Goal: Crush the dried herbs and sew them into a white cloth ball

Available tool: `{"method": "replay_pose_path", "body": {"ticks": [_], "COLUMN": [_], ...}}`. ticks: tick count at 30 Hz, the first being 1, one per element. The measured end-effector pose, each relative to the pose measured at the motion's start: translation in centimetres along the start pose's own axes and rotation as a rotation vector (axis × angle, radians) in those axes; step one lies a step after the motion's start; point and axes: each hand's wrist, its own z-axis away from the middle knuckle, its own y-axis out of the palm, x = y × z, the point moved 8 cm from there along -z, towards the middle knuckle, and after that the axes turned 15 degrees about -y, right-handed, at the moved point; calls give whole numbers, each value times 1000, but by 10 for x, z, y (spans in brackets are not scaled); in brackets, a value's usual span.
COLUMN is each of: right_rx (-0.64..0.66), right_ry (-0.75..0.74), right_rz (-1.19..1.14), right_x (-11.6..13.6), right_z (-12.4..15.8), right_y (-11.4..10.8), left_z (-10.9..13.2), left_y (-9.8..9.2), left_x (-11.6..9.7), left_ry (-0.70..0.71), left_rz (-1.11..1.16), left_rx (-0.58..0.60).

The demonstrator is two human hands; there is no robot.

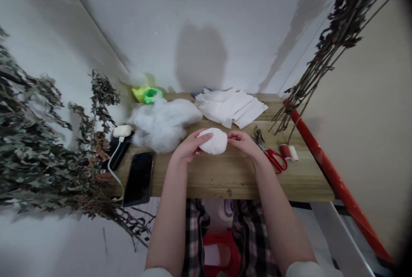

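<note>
We count two hands (188,147) (245,144) and one white stuffing ball (215,141) between the fingers (206,137). Right of the fingers, we find one pair of red scissors (276,160); left, one smartphone (138,179).

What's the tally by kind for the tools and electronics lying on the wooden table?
Red-handled scissors: 1
Thread spools: 2
Smartphone: 1
Black power bank: 1
White charger: 1
Total: 6
</note>
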Motion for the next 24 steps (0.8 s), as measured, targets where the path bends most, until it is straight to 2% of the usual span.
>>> {"method": "replay_pose_path", "body": {"ticks": [7,13,20,24], "right_rx": [48,40,13,16], "right_ry": [14,94,77,24], "right_rz": [-59,-55,-77,-52], "right_x": [-11,-14,-5,-2], "right_z": [-4,-2,-3,-5], "right_y": [9,13,16,15], "left_z": [-2,-6,-21,-25], "left_y": [6,16,14,8], "left_x": [6,9,20,22], "left_ry": [-29,-13,-14,-20], "left_rz": [-312,-530,-650,-594], "left_rx": [-28,3,-92,-152]}}
